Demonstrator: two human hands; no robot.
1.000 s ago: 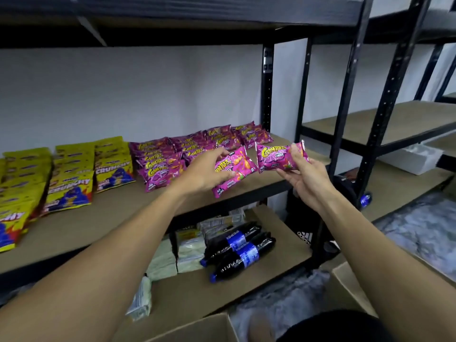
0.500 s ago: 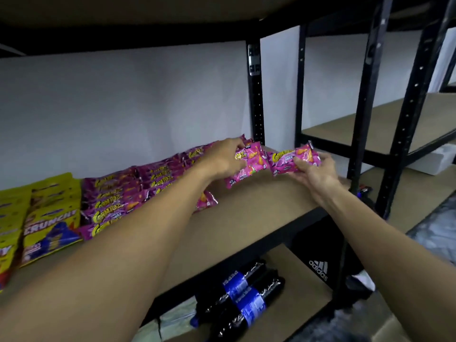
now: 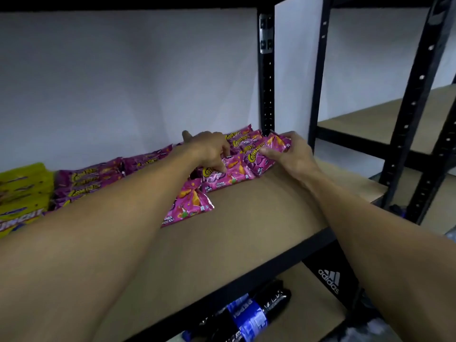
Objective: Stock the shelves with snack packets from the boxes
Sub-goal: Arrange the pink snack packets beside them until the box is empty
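Both arms reach far back over the brown shelf board (image 3: 259, 218). My left hand (image 3: 209, 149) pinches a pink snack packet (image 3: 227, 172) that lies on the board. My right hand (image 3: 293, 154) grips another pink packet (image 3: 261, 156) just to its right, set against the back row of pink packets (image 3: 244, 135). One more pink packet (image 3: 190, 206) lies loose in front, half hidden by my left forearm. A row of pink packets (image 3: 91, 176) runs leftward along the wall.
Yellow snack packets (image 3: 22, 198) lie at the far left of the shelf. Black uprights (image 3: 266, 75) stand at the shelf's right end. Below lie dark soda bottles (image 3: 246, 317) and a black bag (image 3: 330, 277). Another rack (image 3: 385, 114) stands to the right.
Both hands have moved forward and down, bringing the two pink packets from the air onto the shelf board beside the back row. The camera has moved closer to the shelf.
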